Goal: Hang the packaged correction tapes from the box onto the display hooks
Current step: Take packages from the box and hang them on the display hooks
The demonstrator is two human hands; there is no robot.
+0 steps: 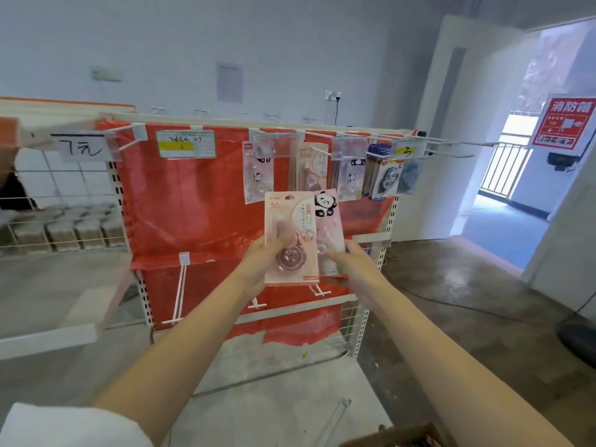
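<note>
Gripped upright before the red display rack (193,204): pink "36" correction tape pack (288,227) under the left hand (258,262) thumb, panda-printed pack (329,221) just behind it pinched by the right hand (351,262), hung packs (258,175) above the fingertips, cardboard box (403,435) far below.

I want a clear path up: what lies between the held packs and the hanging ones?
Head view: held packs overlap the lower edges of the hanging packs; nothing lies between.

A white display rack (361,330) with a red backing sheet (200,201) stands on the concrete floor (467,285); packaged correction tapes (258,175) hang from its top hooks (451,142).
</note>
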